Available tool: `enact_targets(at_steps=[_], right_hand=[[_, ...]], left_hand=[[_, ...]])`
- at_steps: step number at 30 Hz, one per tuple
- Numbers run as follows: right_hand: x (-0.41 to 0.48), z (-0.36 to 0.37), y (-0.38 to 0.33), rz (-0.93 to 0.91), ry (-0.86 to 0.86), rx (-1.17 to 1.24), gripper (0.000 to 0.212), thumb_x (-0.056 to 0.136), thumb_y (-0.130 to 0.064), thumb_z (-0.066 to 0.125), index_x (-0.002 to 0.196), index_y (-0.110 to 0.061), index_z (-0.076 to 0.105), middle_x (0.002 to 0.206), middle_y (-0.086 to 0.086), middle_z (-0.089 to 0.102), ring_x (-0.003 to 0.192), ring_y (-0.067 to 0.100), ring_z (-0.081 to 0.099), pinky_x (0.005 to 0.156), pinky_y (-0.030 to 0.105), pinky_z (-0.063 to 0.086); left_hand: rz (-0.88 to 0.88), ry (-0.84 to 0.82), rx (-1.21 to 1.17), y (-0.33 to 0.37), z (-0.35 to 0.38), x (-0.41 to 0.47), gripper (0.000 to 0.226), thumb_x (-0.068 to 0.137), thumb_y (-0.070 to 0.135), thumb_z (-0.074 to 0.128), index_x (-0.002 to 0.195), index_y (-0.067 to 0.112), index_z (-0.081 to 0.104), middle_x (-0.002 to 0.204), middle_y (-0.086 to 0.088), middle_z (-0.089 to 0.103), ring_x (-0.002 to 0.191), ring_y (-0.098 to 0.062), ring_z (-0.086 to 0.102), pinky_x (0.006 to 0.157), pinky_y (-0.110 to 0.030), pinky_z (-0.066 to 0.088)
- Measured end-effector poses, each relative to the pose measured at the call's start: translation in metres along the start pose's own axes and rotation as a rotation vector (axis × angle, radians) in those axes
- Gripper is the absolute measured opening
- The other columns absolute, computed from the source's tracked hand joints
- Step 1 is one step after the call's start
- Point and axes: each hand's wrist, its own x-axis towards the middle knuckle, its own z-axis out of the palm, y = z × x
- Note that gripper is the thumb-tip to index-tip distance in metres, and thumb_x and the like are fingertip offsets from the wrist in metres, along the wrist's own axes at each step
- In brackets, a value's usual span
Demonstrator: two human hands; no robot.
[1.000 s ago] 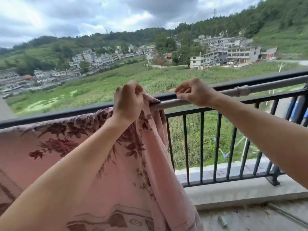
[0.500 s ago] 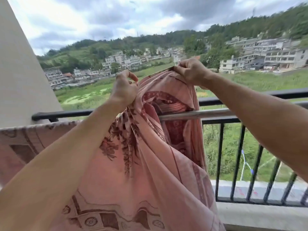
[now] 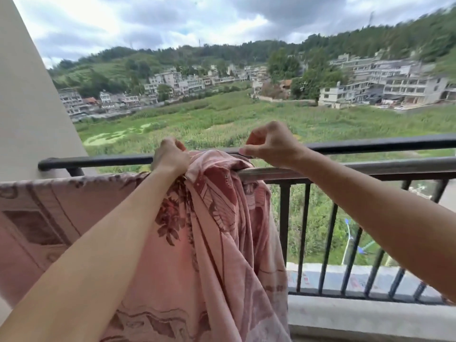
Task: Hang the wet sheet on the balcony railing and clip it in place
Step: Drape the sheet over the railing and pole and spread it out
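A pink sheet (image 3: pixel 217 243) with dark red flower patterns hangs over a silver pole (image 3: pixel 370 169) that runs along the black balcony railing (image 3: pixel 370 145). Its left part lies spread flat over the pole; the middle hangs bunched in folds. My left hand (image 3: pixel 170 156) grips a bunch of the sheet at the pole. My right hand (image 3: pixel 271 144) pinches the sheet's top edge just above the pole, to the right of the bunch. No clips are visible.
A cream wall (image 3: pixel 29 107) closes the balcony on the left. Black vertical bars (image 3: pixel 330 238) stand on a concrete kerb (image 3: pixel 370 314) at the right. Beyond lie green fields, buildings and hills.
Both hands have come down with the sheet, from raised above the railing to the level of the pole. The view has shifted slightly right.
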Motion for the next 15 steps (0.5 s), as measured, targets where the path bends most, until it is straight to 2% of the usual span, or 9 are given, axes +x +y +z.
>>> enact_targets(at_steps=[1, 3, 6, 8, 10, 11, 13, 15], right_hand=[[-0.01, 0.0, -0.005, -0.01, -0.085, 0.018, 0.016, 0.078, -0.034, 0.08, 0.075, -0.02, 0.071, 0.072, -0.006, 0.07, 0.065, 0.011, 0.064, 0.06, 0.031, 0.054], [-0.022, 0.008, -0.01, -0.035, -0.197, -0.044, 0.016, 0.075, -0.038, 0.08, 0.081, -0.028, 0.071, 0.082, -0.011, 0.071, 0.075, 0.008, 0.067, 0.065, 0.031, 0.058], [-0.025, 0.018, -0.013, -0.067, -0.13, -0.07, 0.023, 0.078, -0.038, 0.079, 0.095, -0.024, 0.073, 0.089, -0.011, 0.07, 0.081, 0.008, 0.068, 0.07, 0.035, 0.06], [-0.023, 0.017, -0.014, -0.044, -0.048, -0.035, 0.019, 0.081, -0.034, 0.077, 0.093, -0.019, 0.078, 0.076, -0.015, 0.067, 0.069, 0.005, 0.066, 0.06, 0.03, 0.058], [-0.022, 0.016, -0.018, -0.048, 0.025, -0.126, 0.017, 0.085, -0.035, 0.074, 0.089, -0.019, 0.079, 0.065, -0.022, 0.06, 0.056, -0.003, 0.056, 0.046, 0.02, 0.044], [-0.021, 0.017, -0.02, -0.058, 0.043, -0.184, 0.02, 0.085, -0.039, 0.073, 0.084, -0.02, 0.078, 0.063, -0.022, 0.058, 0.053, -0.003, 0.053, 0.043, 0.018, 0.036], [-0.02, 0.022, -0.02, -0.054, 0.07, -0.247, 0.034, 0.082, -0.05, 0.071, 0.07, -0.019, 0.075, 0.057, -0.014, 0.061, 0.047, 0.001, 0.051, 0.043, 0.016, 0.031], [-0.021, 0.027, -0.018, -0.023, 0.084, -0.204, 0.051, 0.082, -0.059, 0.067, 0.063, -0.011, 0.073, 0.051, -0.006, 0.062, 0.04, 0.005, 0.045, 0.041, 0.017, 0.029]], left_hand=[[-0.005, 0.004, -0.006, 0.001, 0.0, 0.002, 0.007, 0.091, 0.009, 0.058, 0.096, 0.014, 0.057, 0.087, -0.001, 0.059, 0.084, -0.022, 0.058, 0.074, -0.035, 0.048], [-0.008, -0.004, 0.0, 0.0, 0.0, 0.003, 0.009, 0.089, 0.009, 0.057, 0.096, 0.014, 0.058, 0.094, -0.004, 0.061, 0.088, -0.024, 0.058, 0.077, -0.035, 0.048], [0.003, -0.008, 0.02, -0.003, -0.002, 0.006, 0.01, 0.087, 0.008, 0.056, 0.096, 0.014, 0.059, 0.095, -0.005, 0.062, 0.088, -0.026, 0.058, 0.077, -0.035, 0.048], [0.022, -0.036, 0.025, -0.005, -0.003, 0.007, 0.012, 0.087, 0.008, 0.055, 0.097, 0.013, 0.058, 0.095, -0.006, 0.062, 0.088, -0.026, 0.058, 0.078, -0.037, 0.049], [0.043, -0.07, 0.039, -0.006, -0.003, 0.006, 0.011, 0.087, 0.009, 0.056, 0.097, 0.013, 0.057, 0.095, -0.006, 0.062, 0.088, -0.026, 0.058, 0.079, -0.039, 0.051], [0.047, -0.075, 0.048, -0.006, -0.002, 0.006, 0.011, 0.087, 0.01, 0.057, 0.097, 0.014, 0.057, 0.094, -0.006, 0.061, 0.088, -0.026, 0.058, 0.08, -0.039, 0.051], [0.048, -0.073, 0.043, -0.006, -0.002, 0.006, 0.011, 0.087, 0.009, 0.057, 0.097, 0.014, 0.056, 0.094, -0.006, 0.061, 0.088, -0.026, 0.057, 0.079, -0.038, 0.049], [0.057, -0.072, 0.031, -0.007, -0.001, 0.007, 0.012, 0.087, 0.006, 0.056, 0.097, 0.013, 0.055, 0.092, -0.006, 0.059, 0.086, -0.025, 0.056, 0.073, -0.037, 0.047]])
